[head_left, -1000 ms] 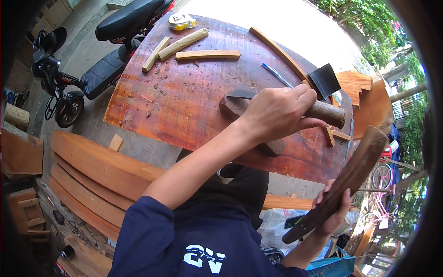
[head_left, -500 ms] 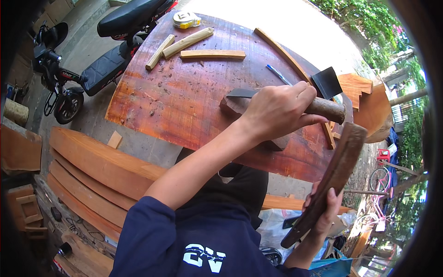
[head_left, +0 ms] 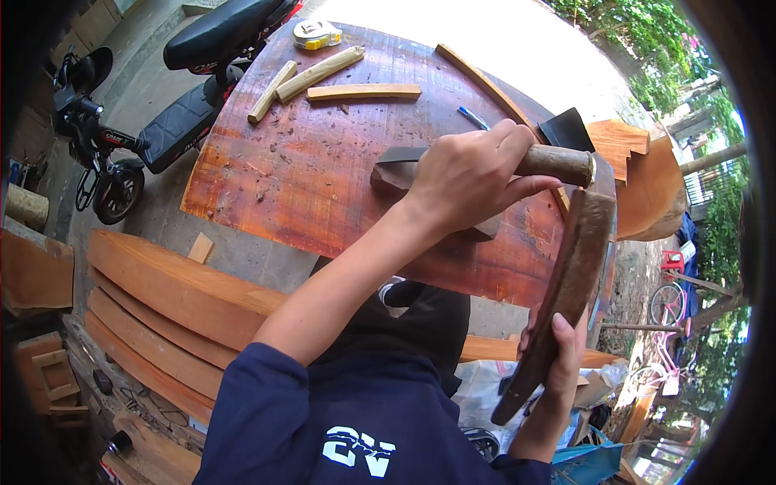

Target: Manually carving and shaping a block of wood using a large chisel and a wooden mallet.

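Note:
My left hand [head_left: 465,174] is closed around a chisel, whose round wooden handle [head_left: 558,165] points right and whose flat metal blade [head_left: 402,154] points left. The blade lies over a dark brown wood block [head_left: 390,179] on the table, and my left hand and forearm hide much of that block. Lower right, my right hand [head_left: 566,356] grips a thick, dark wooden club [head_left: 570,283], held tilted. Its upper end is close by the butt of the chisel handle; whether they touch I cannot tell.
On the reddish wooden table [head_left: 234,174] lie a tape measure [head_left: 316,35], short wood sticks [head_left: 364,92], a blue pen [head_left: 473,118], a long strip [head_left: 489,85] and a black metal blade [head_left: 566,131]. Curved planks [head_left: 178,267] are stacked at left. An electric scooter [head_left: 166,133] stands beyond.
The club has swung left and become more upright, its top now nearer the chisel handle's butt. The whole view has shifted slightly. Both hands keep their grips.

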### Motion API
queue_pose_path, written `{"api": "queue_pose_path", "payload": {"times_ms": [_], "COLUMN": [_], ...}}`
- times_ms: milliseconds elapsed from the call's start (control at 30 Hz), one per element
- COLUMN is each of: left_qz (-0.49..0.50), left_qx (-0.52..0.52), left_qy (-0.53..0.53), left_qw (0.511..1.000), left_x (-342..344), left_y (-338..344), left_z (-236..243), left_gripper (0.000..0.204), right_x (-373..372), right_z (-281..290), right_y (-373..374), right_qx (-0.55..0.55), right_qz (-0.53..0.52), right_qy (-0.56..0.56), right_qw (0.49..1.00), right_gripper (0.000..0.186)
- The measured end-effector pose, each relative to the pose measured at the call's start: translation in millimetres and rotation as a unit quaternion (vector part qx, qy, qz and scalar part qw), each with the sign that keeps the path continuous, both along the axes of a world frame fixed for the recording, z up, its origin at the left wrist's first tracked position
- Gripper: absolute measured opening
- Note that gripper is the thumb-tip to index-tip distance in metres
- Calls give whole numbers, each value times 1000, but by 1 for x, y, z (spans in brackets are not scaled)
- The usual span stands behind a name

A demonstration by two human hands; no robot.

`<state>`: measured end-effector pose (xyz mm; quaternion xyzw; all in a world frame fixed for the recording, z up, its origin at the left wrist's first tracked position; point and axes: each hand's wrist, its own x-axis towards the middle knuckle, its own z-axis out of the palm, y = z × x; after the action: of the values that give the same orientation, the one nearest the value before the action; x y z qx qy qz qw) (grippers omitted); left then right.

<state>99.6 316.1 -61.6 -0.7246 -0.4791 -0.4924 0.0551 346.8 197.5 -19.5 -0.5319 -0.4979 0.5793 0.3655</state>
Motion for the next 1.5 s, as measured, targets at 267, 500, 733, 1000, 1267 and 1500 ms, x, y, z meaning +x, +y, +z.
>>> {"api": "queue_pose_path", "payload": {"times_ms": [267,500,733,1000,1267,1500], "left_qz": [23,13,96,-2,-105,-114], "left_qx": [36,43,-47,-96,-198,-92], "left_qy": [-31,-37,-72,70,120,39], "left_qw": [999,998,992,993,967,988], "left_x": [-1,-5,-11,16,25,25], "left_y": [4,3,10,-8,-40,-23], "left_z": [-1,-1,-3,-4,5,8], "left_gripper": [52,52,58,56,63,56], "right_x": [29,23,-7,8,30,23], "right_z": [7,19,-1,-8,-18,-22], "right_y": [15,40,6,-2,-2,-3], "right_qx": [104,244,3,69,53,51], "right_qz": [-135,-99,43,-153,-154,-154], "right_qy": [188,289,-3,155,124,123], "right_qw": [967,920,999,974,979,979], "right_gripper": [52,65,60,44,48,49]}}
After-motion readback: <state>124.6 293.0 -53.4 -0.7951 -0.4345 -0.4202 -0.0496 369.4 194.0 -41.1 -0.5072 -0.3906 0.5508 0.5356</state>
